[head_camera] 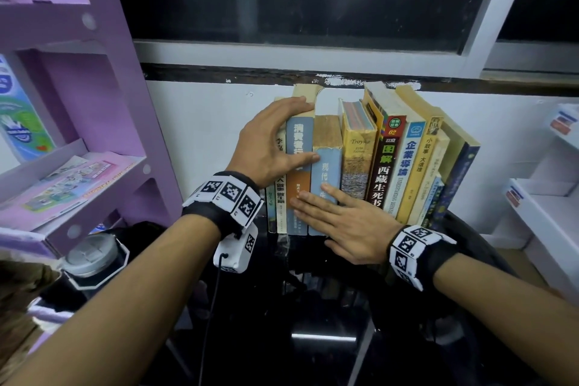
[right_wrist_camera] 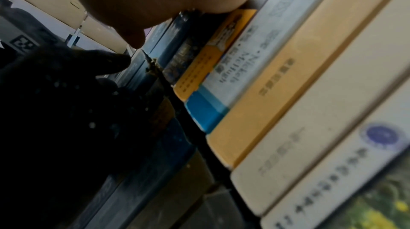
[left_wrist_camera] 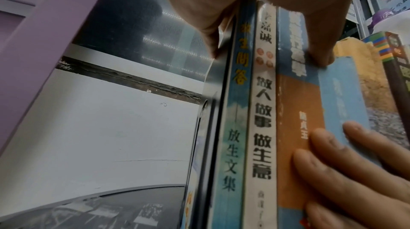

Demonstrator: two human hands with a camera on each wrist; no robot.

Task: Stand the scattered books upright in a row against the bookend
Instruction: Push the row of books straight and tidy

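Note:
Several books stand upright in a row on a dark glossy table against the white wall. A thin black bookend flanks the row's left end. My left hand grips the left-end books: fingers curl over the top of the blue and orange book and the thumb lies on the light blue book. My right hand lies flat, its straight fingers pressing low on those two spines. The dark blue book at the right end leans left.
A purple shelf unit with leaflets stands close on the left. A grey-lidded container sits below it. White shelves stand to the right. A window frame runs above the books.

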